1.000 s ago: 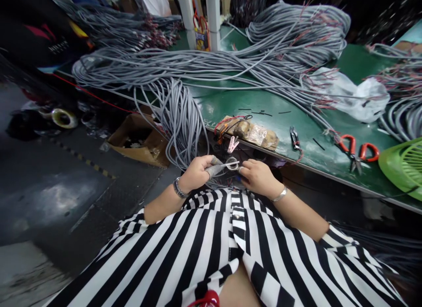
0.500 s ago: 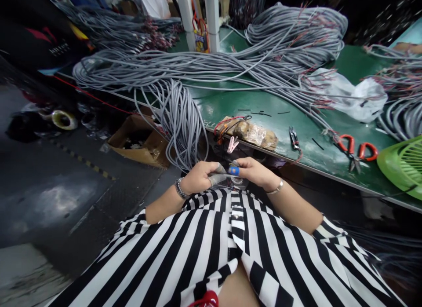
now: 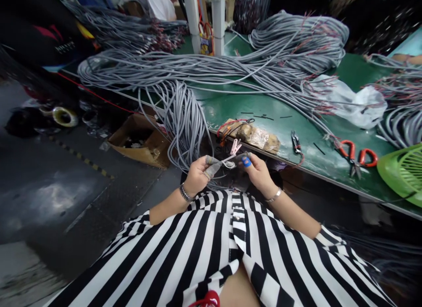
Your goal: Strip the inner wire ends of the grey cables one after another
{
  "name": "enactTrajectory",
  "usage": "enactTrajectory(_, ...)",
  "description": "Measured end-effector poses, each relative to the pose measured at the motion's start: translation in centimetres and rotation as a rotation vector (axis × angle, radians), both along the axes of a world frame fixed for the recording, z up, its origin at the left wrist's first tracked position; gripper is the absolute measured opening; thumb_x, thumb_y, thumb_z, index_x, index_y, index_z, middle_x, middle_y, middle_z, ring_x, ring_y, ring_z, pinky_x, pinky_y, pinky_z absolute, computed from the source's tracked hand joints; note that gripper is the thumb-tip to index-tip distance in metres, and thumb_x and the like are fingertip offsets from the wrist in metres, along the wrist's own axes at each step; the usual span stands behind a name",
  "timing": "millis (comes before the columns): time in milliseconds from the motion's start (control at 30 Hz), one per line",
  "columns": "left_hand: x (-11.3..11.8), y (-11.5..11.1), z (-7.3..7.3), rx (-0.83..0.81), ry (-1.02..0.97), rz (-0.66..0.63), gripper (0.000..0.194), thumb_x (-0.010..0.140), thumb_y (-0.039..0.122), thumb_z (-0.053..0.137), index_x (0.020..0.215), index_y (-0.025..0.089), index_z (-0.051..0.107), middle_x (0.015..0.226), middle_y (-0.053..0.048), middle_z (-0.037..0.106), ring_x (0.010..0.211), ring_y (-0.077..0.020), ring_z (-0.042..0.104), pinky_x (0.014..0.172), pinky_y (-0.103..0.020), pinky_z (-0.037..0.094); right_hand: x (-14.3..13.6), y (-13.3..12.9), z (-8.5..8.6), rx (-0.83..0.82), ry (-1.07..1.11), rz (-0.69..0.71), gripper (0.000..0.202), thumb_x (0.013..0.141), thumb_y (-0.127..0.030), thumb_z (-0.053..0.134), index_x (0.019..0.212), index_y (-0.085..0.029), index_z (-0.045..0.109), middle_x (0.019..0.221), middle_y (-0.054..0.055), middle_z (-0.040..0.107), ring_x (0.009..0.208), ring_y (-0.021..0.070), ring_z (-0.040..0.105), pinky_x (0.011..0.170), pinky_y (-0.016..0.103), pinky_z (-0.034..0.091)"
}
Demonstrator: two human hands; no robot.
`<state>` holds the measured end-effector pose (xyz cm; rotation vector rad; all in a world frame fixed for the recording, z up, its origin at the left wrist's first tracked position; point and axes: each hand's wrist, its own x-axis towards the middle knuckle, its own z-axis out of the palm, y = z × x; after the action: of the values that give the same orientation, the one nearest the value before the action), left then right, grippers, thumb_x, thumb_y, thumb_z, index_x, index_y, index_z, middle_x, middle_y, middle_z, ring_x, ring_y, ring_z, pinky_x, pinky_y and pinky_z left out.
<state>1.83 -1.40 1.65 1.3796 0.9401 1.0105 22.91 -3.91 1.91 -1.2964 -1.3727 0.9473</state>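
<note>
In front of my body, my left hand (image 3: 198, 171) pinches a thin grey cable (image 3: 227, 160) between thumb and finger, which wear grey finger covers. The cable slants up to the right towards my right hand (image 3: 258, 171). That hand is closed at its fingertips on the cable's end, with a blue wrap on the thumb; the very tip is too small to make out. Pale loops of thin cable hang just under the fingers. A pink clothes peg (image 3: 235, 146) is at the table edge, right above my hands.
Large grey cable bundles (image 3: 184, 118) lie across the green table (image 3: 231, 107) and hang over its edge. Right of a taped block (image 3: 260, 137) lie small cutters (image 3: 296, 142), orange-handled scissors (image 3: 356, 159) and a green basket (image 3: 402, 175). A cardboard box (image 3: 138, 142) stands lower left.
My hands have drawn apart, the right one moving to the right. More of the cable now shows between them, and the view has shifted slightly.
</note>
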Motion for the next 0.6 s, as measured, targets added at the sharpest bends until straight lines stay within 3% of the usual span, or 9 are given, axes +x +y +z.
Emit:
enactTrajectory(67,0.1,-0.1,0.2,0.061,0.042,-0.037,0.027,0.077,0.039,0.071,0.085,0.014,0.066,0.065,0.0,0.064,0.053,-0.0079,0.055,0.053,-0.018,0.045,-0.3,0.0,0.4,0.064,0.042,0.074,0.046,0.081,-0.062,0.057,0.099,-0.02,0.064,0.094,0.007,0.065,0.089,0.0204,0.06,0.082,0.035,0.048)
enactTrajectory(133,0.3,-0.2,0.4,0.132,0.097,-0.07,0.025,0.075,0.036,0.073,0.085,0.014,0.067,0.075,-0.003,0.069,0.066,-0.012,0.062,0.064,-0.022,0.05,-0.8,0.0,0.5,0.043,0.103,0.2,0.05,0.076,-0.063,0.063,0.104,-0.021,0.063,0.096,0.007,0.066,0.092,0.0219,0.061,0.084,0.036,0.049)
enactTrajectory(233,0.4,-0.5,0.6,0.21,0.174,-0.071,0.022,0.075,0.034,0.073,0.085,0.014,0.068,0.079,-0.004,0.07,0.071,-0.0139,0.064,0.069,-0.023,0.051,-1.8,0.1,0.3,-0.031,0.11,0.293,0.042,0.077,-0.059,0.063,0.091,-0.02,0.064,0.08,0.003,0.064,0.077,0.0182,0.06,0.074,0.032,0.049)
enactTrajectory(300,0.5,-0.6,0.7,0.206,0.186,-0.036,0.022,0.075,0.034,0.073,0.083,0.015,0.067,0.074,-0.003,0.069,0.068,-0.0124,0.062,0.065,-0.022,0.05,-2.3,-0.1,0.1,-0.013,-0.011,0.231,0.034,0.084,-0.052,0.056,0.078,-0.019,0.061,0.067,0.001,0.058,0.064,0.0145,0.053,0.063,0.027,0.045)
enactTrajectory(433,1.1,-0.8,0.6,-0.081,0.05,0.036,0.027,0.076,0.039,0.071,0.079,0.016,0.058,0.053,0.006,0.052,0.041,-0.0043,0.042,0.041,-0.016,0.033,-2.8,-0.8,0.0,0.244,-0.57,0.105,0.018,0.085,-0.026,0.049,0.07,-0.018,0.056,0.068,0.003,0.054,0.061,0.0137,0.046,0.057,0.026,0.034)
enactTrajectory(500,1.5,-0.7,0.5,-0.251,-0.082,0.064,0.03,0.076,0.041,0.069,0.076,0.016,0.053,0.049,0.008,0.045,0.035,-0.0021,0.032,0.036,-0.015,0.022,-2.4,-0.9,0.1,0.363,-0.839,0.167,0.01,0.08,-0.017,0.051,0.072,-0.018,0.057,0.072,0.004,0.055,0.063,0.0143,0.046,0.057,0.027,0.03)
enactTrajectory(600,1.6,-0.3,0.7,-0.386,-0.243,0.083,0.034,0.071,0.04,0.072,0.073,0.017,0.047,0.048,0.01,0.042,0.034,-0.001,0.028,0.035,-0.014,0.019,-1.0,-0.9,0.4,0.449,-1.015,0.31,0.006,0.077,-0.016,0.053,0.072,-0.018,0.057,0.071,0.003,0.055,0.061,0.0138,0.046,0.056,0.027,0.027)
